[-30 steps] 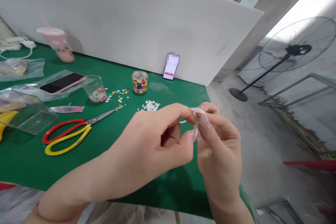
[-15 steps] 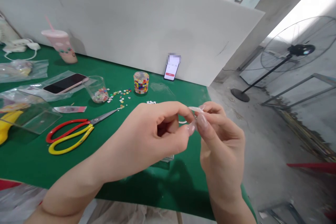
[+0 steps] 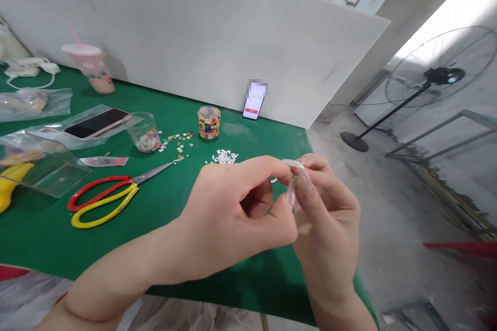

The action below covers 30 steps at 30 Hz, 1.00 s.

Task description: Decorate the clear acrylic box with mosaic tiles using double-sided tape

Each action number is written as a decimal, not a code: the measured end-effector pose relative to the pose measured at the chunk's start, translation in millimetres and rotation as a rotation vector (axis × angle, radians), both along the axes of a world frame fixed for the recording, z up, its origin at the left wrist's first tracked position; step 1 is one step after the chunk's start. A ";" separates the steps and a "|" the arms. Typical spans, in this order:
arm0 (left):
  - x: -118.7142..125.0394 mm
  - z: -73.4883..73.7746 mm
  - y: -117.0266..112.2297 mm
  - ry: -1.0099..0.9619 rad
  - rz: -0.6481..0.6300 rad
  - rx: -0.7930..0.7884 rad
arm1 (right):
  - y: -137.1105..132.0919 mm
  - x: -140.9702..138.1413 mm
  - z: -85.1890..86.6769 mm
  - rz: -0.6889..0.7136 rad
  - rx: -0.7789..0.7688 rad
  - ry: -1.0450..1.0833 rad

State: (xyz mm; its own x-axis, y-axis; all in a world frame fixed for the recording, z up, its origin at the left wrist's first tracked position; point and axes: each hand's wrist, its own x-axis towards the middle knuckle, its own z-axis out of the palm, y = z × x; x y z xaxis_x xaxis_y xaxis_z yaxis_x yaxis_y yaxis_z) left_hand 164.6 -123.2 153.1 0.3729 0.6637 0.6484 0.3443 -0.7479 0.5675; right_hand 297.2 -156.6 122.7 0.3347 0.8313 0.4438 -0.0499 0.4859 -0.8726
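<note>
Your table is smooth and deep green. In front of your hands is a slim, curved white band, pale and glossy, raised above the table near its right edge. Beyond your left hand lies a loose heap of flat white chips. Further back stands a short round jar, its wall covered with small square tiles in red, yellow, blue and white. A thin clear plastic cup leans to one side with mixed coloured bits at its bottom, and more squares are scattered beside it. The scissors lie flat, with bare metal blades and rounded handles, one red, one yellow.

Your right hand has its thumb and index finger pinching the white band, the other fingers folded behind. Your left hand arches over, its index finger touching the band's near end and its thumb curled up close below. The tips crowd together, so you cannot tell whether the left fingers grip anything between them.
</note>
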 end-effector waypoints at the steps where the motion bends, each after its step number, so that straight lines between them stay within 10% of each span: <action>1: 0.7 -0.1 -0.2 -0.007 0.003 0.006 | -0.2 -0.4 0.5 0.011 -0.017 0.026; 20: -16.9 12.8 13.3 -0.078 0.046 -0.122 | 4.1 7.0 0.4 0.286 -0.200 0.181; 25: -32.7 8.1 64.3 0.290 0.088 -0.265 | 19.5 12.2 -1.9 0.060 -0.027 -0.122; 30: -27.6 -39.4 129.8 0.755 0.202 -0.392 | 10.4 9.9 -38.7 -0.097 0.018 -0.584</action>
State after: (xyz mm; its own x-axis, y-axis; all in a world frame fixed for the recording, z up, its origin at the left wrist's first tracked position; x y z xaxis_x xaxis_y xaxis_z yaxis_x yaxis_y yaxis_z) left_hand 137.0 6.6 113.7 0.4616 0.8870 -0.0136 0.8371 -0.4305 0.3375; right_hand 307.1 -146.2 84.0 0.1054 0.7996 0.5911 0.4814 0.4791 -0.7339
